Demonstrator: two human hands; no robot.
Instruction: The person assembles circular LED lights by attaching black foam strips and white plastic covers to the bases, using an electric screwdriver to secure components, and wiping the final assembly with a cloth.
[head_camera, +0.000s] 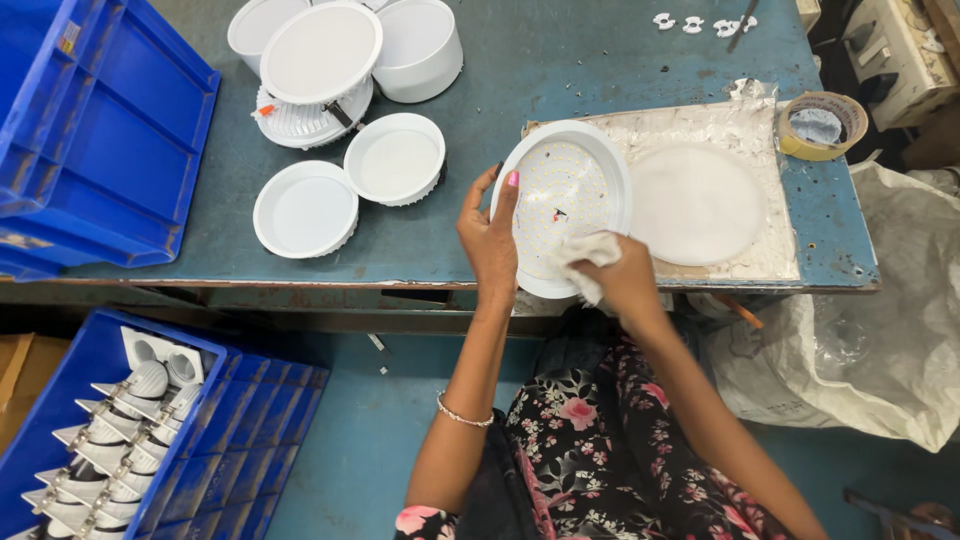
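Gripping the round lamp housing (565, 195) at the bench (500, 90) front edge, left hand (490, 240) clamps its rim; right hand (620, 280) clamps a white cloth (588, 255).

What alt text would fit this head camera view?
A left hand holds a round white lamp at a green bench while the right hand presses a cloth to it. More lamps sit nearby.

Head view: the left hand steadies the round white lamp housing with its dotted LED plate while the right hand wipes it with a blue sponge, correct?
Not quite. In the head view the right hand wipes with a crumpled white cloth, not a blue sponge. The left hand does steady the round white lamp housing with its dotted LED plate.
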